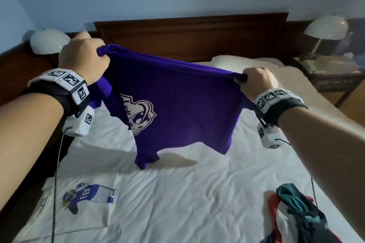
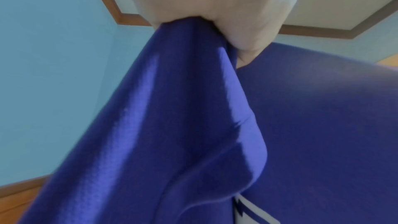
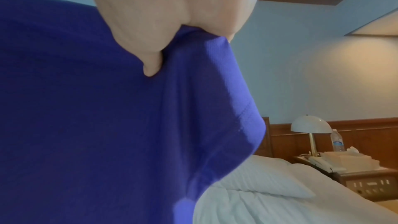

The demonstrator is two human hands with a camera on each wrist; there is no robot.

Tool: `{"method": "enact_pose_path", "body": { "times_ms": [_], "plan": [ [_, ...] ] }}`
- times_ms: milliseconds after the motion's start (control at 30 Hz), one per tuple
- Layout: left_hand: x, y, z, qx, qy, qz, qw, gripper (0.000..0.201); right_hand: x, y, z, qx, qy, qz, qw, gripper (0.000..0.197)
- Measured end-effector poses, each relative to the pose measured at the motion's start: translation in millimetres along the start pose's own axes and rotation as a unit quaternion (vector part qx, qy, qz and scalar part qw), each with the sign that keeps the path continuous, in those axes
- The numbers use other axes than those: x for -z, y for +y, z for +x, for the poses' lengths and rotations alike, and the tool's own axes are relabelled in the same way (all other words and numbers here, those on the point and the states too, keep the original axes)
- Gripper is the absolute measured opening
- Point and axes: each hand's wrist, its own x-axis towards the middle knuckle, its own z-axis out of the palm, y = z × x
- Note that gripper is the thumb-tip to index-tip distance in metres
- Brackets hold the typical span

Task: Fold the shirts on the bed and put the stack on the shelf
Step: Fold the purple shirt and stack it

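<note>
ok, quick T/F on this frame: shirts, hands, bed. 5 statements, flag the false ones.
1. Both hands hold the purple shirt up off the bed. True: left hand and right hand each grip its top edge.
2. The purple shirt is plain. False: it bears a white logo.
3. A folded white shirt lies on the bed near the left arm. True.
4. The colourful clothes pile is neatly folded. False: it is crumpled.
5. The right hand is open. False: it clutches fabric.

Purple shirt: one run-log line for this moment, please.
purple shirt: held up over bed | left hand: grips edge | right hand: grips edge | white shirt: folded
</note>
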Motion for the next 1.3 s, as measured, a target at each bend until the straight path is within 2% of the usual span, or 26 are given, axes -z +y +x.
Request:
{"method": "enact_pose_path", "body": {
  "times_ms": [67,133,233,333,433,533,600,667,733,900,1067,1133,1233,1300],
  "plan": [
    [10.2,-3.2,-18.1,-0.02,-0.015,-0.016,1.0,0.009,-3.7,0.9,-19.8,0.006,-0.007,0.012,1.0,0.034],
    [13.2,-7.1,-47.7,-0.049,-0.056,-0.026,0.997,0.017,-17.6,6.2,-45.0,0.012,-0.021,0.031,0.999,0.031],
    [9.8,-17.2,-119.6,-0.06,-0.155,-0.009,0.986,0.02,-48.5,17.6,-105.4,0.035,-0.041,0.058,0.997,0.02],
    [-8.7,-29.0,-213.8,-0.073,-0.261,0.035,0.962,0.014,-92.5,32.8,-185.9,0.069,-0.038,0.053,0.995,0.032],
    [-39.4,-35.0,-323.3,-0.107,-0.339,0.054,0.933,0.019,-142.4,46.7,-275.9,0.064,-0.089,0.033,0.993,0.03],
    [-79.1,-41.6,-443.7,-0.146,-0.424,0.072,0.891,0.047,-196.0,67.4,-367.3,0.08,-0.18,-0.006,0.98,0.026],
    [-105.5,-48.7,-521.0,-0.146,-0.49,0.078,0.856,0.065,-227.5,80.9,-424.9,0.096,-0.251,-0.038,0.963,0.014],
    [-126.5,-51.2,-583.0,-0.13,-0.54,0.091,0.826,0.077,-252.8,95.7,-474.6,0.101,-0.327,-0.06,0.938,0.027],
    [-140.3,-43.3,-625.7,-0.13,-0.568,0.098,0.806,0.08,-265.6,107.8,-512.8,0.104,-0.345,-0.088,0.929,0.028],
    [-168.7,5.8,-651.6,-0.131,-0.546,0.077,0.824,0.066,-270.1,124.5,-539.4,0.056,-0.335,-0.096,0.936,0.043],
    [-196.6,46.1,-641.4,-0.13,-0.546,0.053,0.826,0.063,-267.7,144.7,-533.0,0.045,-0.368,-0.074,0.926,0.032],
    [-204.2,56.7,-634.6,-0.118,-0.552,0.052,0.824,0.058,-264.0,153.1,-529.8,0.037,-0.38,-0.034,0.923,0.034],
    [-211.5,66.9,-629.8,-0.106,-0.55,0.05,0.827,0.044,-253.4,161.3,-527.5,0.027,-0.338,-0.002,0.941,0.032],
    [-215.9,68.4,-631.2,-0.106,-0.55,0.036,0.828,0.044,-245.5,165.2,-536.2,0.042,-0.309,-0.014,0.95,0.026]
  ]
}}
